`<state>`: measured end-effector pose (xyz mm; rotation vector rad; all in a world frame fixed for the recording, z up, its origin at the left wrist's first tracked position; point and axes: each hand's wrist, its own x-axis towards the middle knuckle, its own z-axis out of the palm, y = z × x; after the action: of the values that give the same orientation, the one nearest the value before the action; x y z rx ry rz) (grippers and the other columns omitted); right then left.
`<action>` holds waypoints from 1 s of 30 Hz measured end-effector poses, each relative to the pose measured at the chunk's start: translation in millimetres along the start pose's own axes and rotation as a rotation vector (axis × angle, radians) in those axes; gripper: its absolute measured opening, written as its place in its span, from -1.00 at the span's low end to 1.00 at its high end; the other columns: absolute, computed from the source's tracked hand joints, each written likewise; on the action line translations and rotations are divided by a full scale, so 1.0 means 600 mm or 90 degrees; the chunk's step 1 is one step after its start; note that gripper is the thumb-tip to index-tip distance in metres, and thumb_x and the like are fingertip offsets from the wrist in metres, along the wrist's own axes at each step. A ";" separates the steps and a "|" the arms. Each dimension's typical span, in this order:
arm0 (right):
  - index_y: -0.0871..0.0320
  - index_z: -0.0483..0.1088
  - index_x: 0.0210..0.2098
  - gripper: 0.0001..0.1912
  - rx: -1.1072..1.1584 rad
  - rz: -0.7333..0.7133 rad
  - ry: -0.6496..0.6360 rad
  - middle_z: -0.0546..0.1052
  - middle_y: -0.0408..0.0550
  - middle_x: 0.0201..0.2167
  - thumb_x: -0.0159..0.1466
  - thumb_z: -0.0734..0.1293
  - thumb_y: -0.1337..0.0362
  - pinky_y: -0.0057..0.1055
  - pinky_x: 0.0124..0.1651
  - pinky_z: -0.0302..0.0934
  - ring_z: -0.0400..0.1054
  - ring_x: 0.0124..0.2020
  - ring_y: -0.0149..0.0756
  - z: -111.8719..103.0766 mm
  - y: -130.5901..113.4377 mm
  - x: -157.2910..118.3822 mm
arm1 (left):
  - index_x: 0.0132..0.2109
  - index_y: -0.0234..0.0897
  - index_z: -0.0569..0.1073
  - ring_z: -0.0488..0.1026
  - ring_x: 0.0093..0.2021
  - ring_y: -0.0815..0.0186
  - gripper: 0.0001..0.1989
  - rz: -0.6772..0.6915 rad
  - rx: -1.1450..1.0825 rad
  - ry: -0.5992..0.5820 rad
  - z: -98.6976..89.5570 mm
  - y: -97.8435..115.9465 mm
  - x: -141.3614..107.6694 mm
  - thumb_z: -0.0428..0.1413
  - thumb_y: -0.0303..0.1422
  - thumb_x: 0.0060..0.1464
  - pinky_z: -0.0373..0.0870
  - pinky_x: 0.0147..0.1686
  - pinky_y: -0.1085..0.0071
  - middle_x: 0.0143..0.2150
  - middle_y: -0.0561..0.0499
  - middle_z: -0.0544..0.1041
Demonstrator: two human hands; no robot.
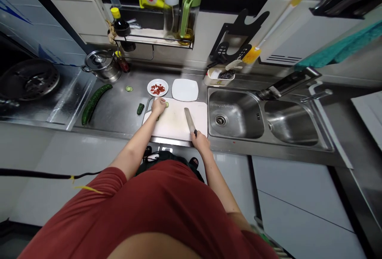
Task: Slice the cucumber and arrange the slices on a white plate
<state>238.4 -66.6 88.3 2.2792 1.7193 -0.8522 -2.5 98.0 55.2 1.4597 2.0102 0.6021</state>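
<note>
On the white cutting board (176,125), my left hand (158,107) is closed at the board's left end. Its fingers curl on a cucumber piece (166,104) whose pale cut face shows by the fingertips; how long the piece is stays hidden. A bit of dark green (158,119) peeks out under the wrist. My right hand (201,141) grips the black handle of a kitchen knife (189,119), its blade over the board's right part, pointing away from me and apart from the cucumber.
A cucumber stub (140,109), pale slices (129,88) and a long cucumber (94,104) lie on the steel counter to the left. Behind the board are a plate of chopped red pieces (157,88) and a bare white plate (185,90). A steel pot (103,66) and sink (235,113) flank them.
</note>
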 end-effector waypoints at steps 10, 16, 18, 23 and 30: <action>0.17 0.33 0.01 -0.52 0.004 -0.008 0.011 0.50 0.16 -0.09 0.38 0.02 0.00 -0.26 -0.03 0.19 0.38 -0.02 -0.08 0.000 -0.001 -0.001 | -0.28 -0.21 0.49 0.42 -0.36 0.34 -0.85 0.069 -0.044 -0.093 0.055 -0.004 -0.073 0.17 -0.39 -0.10 0.27 -0.33 0.45 -0.41 0.06 0.51; 0.18 0.34 -0.01 -0.52 0.003 -0.012 0.020 0.51 0.16 -0.11 0.37 0.02 0.00 -0.24 -0.05 0.20 0.39 -0.03 -0.05 0.002 -0.002 0.001 | -0.28 -0.18 0.49 0.43 -0.31 0.30 -0.89 0.097 0.014 -0.087 0.070 -0.014 -0.089 0.13 -0.40 -0.03 0.28 -0.25 0.42 -0.38 0.05 0.50; 0.19 0.34 -0.02 -0.52 0.001 -0.017 0.024 0.51 0.15 -0.12 0.38 0.01 0.00 -0.25 -0.06 0.21 0.39 -0.04 -0.05 0.002 -0.001 0.000 | -0.25 -0.19 0.49 0.43 -0.24 0.28 -0.87 0.107 0.032 -0.047 0.076 -0.018 -0.092 0.13 -0.39 -0.01 0.29 -0.16 0.40 -0.27 0.00 0.48; 0.18 0.32 0.00 -0.53 -0.010 -0.043 0.026 0.51 0.14 -0.11 0.38 0.02 0.02 -0.25 -0.06 0.21 0.39 -0.03 -0.05 -0.005 -0.001 -0.002 | -0.19 -0.21 0.49 0.40 -0.20 0.29 -0.82 0.110 0.042 0.013 0.083 -0.029 -0.092 0.16 -0.35 0.00 0.28 -0.06 0.39 -0.12 -0.06 0.37; 0.17 0.31 0.03 -0.54 -0.043 -0.051 0.026 0.50 0.14 -0.08 0.39 0.02 0.01 -0.28 -0.06 0.19 0.38 -0.02 -0.09 -0.020 -0.006 -0.011 | -0.21 -0.23 0.50 0.38 -0.20 0.29 -0.86 0.100 0.041 0.004 0.081 -0.031 -0.079 0.15 -0.40 0.02 0.27 -0.08 0.40 -0.20 -0.05 0.39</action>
<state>237.8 -65.4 102.3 2.2128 1.8378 -0.7543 28.7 48.5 16.6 1.6684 1.9482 0.6116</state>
